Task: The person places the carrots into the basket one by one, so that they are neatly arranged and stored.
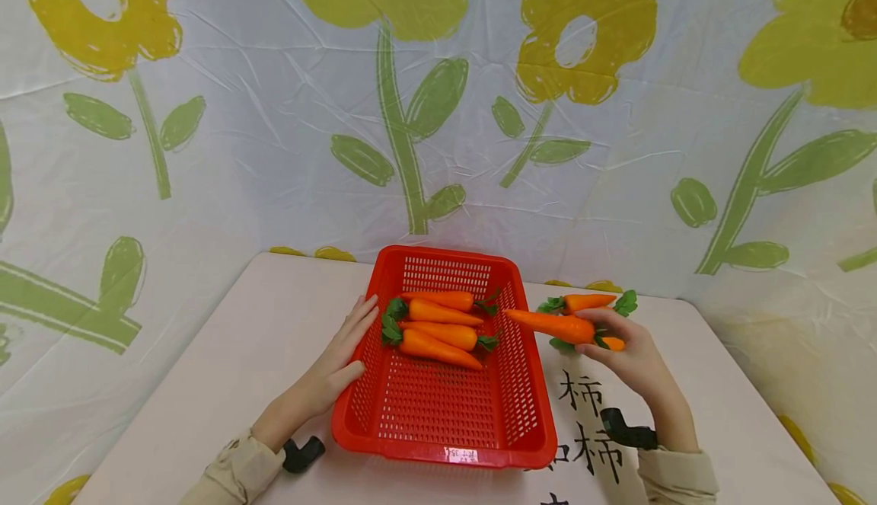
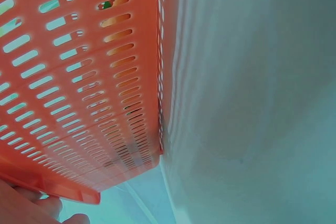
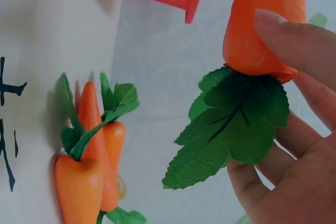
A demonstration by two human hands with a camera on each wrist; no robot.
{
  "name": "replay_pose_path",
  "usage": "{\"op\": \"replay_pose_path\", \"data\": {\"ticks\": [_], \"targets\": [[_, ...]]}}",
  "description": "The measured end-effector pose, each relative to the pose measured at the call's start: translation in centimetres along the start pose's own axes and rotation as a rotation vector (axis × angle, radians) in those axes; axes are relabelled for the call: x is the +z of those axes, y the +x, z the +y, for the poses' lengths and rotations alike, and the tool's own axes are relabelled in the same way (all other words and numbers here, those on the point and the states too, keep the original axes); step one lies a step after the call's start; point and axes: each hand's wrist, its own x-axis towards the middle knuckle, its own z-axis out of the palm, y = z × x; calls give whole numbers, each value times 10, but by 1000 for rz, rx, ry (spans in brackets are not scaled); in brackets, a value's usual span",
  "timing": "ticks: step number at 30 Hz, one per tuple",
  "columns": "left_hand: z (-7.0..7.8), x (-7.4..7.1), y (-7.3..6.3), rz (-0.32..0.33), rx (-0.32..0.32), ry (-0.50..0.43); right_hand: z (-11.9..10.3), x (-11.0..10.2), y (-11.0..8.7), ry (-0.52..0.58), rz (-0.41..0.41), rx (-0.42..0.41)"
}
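A red plastic basket with slotted walls stands mid-table, several carrots with green leaves lying side by side in its far half. My left hand rests along the basket's left rim, fingers fairly straight; in the left wrist view its fingertips touch the rim's edge. Between thumb and fingers, my right hand pinches a carrot by its thick end, the tip pointing left at the basket's right rim. Green leaves hang below that held carrot in the right wrist view.
Several more carrots lie on the table right of the basket, partly hidden by my right hand in the head view. Black written characters mark the pale tabletop. A flower-patterned cloth hangs behind the table.
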Motion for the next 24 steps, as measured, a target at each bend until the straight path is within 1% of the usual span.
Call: {"op": "replay_pose_path", "data": {"ticks": [9,13,18,24], "targets": [[0,0,0,5,1,-3,-7,-1,2,-3,6,-23],[0,0,1,9,9,1,-9,-2,2,-9,11,-18],[0,0,0,8,-2,5,-11,-1,2,-14,13,-17],[-1,0,0,4,-5,1,-14,0,1,-12,21,-48]]}}
